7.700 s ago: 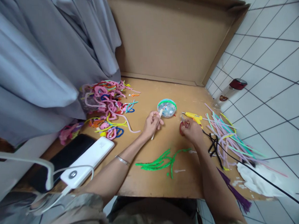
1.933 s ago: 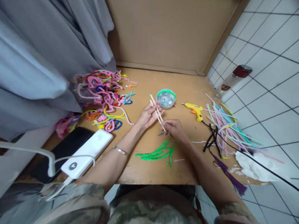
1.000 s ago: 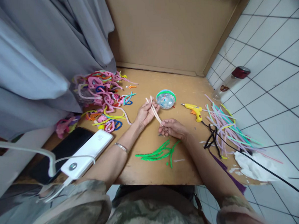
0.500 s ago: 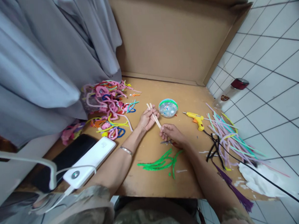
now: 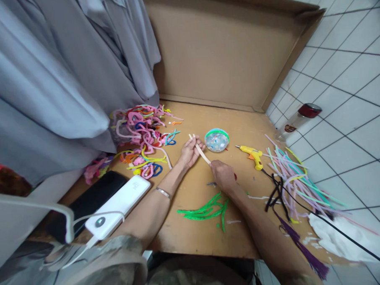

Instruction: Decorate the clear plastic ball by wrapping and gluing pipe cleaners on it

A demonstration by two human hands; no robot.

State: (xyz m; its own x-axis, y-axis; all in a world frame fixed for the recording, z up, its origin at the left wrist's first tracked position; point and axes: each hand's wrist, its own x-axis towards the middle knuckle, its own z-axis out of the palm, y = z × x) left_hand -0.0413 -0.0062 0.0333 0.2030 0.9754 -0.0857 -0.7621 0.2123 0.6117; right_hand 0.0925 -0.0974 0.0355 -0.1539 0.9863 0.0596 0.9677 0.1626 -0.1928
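Over the middle of the board, my left hand (image 5: 191,153) is closed around a small bundle of cream pipe cleaners (image 5: 203,154), whose tips stick out past the fingers. My right hand (image 5: 223,174) grips the near end of the same bundle with its fingers wrapped round it. Just beyond the hands sits a clear round tub (image 5: 216,140) with a green band at its rim and small coloured bits in it. Scissors (image 5: 212,184) lie partly hidden under my right hand. Green pipe cleaners (image 5: 201,211) are spread on the board nearer to me.
A yellow glue gun (image 5: 252,155) lies to the right, beside loose pastel pipe cleaners (image 5: 289,176) and a bottle (image 5: 298,121). Tangled coloured pipe cleaners (image 5: 142,136) fill the left. A white power bank (image 5: 120,206) and black phone (image 5: 88,199) lie front left. A cardboard wall (image 5: 217,53) stands behind.
My right hand has turned over, its back now facing up, and sits slightly further right along the bundle. My left hand keeps its hold. The whole view has shifted slightly.
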